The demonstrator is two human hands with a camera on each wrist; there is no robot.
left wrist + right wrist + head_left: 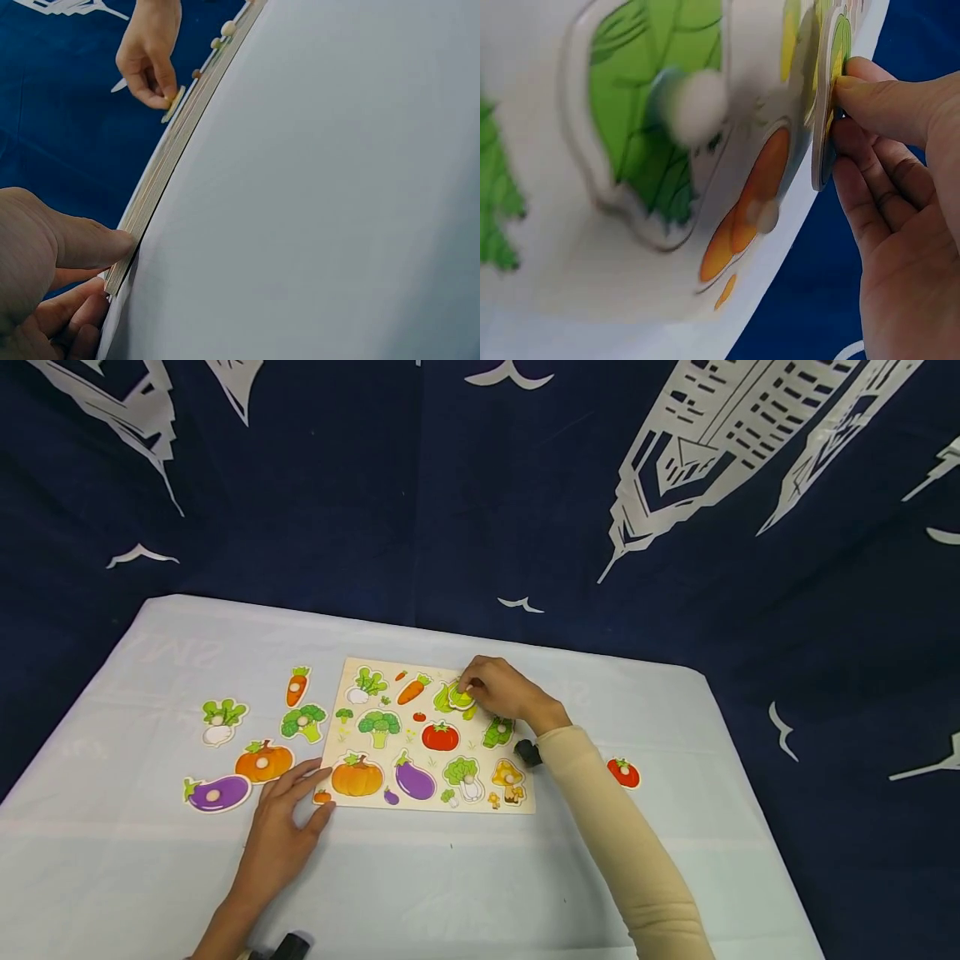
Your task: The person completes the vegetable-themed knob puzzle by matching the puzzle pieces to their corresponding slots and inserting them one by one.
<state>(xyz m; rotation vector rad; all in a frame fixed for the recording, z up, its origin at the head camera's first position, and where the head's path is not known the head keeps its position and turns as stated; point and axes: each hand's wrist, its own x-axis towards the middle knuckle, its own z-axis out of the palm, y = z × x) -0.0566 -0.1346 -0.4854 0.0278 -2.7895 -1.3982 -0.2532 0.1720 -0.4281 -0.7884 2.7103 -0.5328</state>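
Seemingly indoor tabletop spot, screened by dark blue curtain (337, 518); whether home, office or lab, cannot tell. Curtain bears white printed towers (750, 410) and birds (508, 372), fills view beyond far edge of white-covered table (450, 885). Wooden vegetable puzzle (431, 806) between side edges, knobbed pieces (262, 764) toward left edge: look of play or learning table.

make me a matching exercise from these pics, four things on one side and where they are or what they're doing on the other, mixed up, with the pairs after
Things
1. loose tomato
2. left hand
3. loose eggplant
4. right hand

Place or state
A. pinching a green piece over the board
B. lying left of the board, purple
C. lying right of the board, red
D. touching the board's near left corner

Pairs: 1-C, 2-D, 3-B, 4-A
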